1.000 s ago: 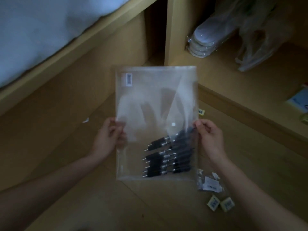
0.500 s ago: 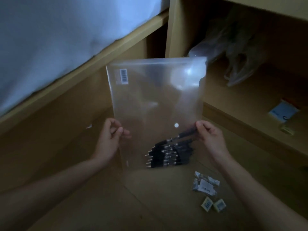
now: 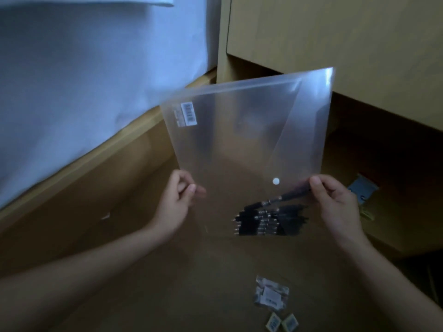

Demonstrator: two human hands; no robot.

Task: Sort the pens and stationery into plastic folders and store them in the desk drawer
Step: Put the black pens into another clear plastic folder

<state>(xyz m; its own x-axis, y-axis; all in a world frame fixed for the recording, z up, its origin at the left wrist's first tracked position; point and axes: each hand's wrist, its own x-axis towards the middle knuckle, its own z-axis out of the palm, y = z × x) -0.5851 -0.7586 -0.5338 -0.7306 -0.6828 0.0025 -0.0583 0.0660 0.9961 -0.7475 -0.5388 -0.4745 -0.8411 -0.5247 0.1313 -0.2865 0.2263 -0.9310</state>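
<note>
I am pinching the folder [image 3: 249, 144] upright above the floor with my left hand [image 3: 176, 202] and right hand [image 3: 335, 207], pens [image 3: 268, 220] pooling at its bottom, risking spilling if it tips.

Dim room: wooden floor [image 3: 148, 283], a white sheet [image 3: 84, 80] over a wooden bed frame [image 3: 100, 159], beside a light-wood desk [image 3: 347, 39].

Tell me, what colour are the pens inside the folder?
Black pens, seen in the head view.
</note>
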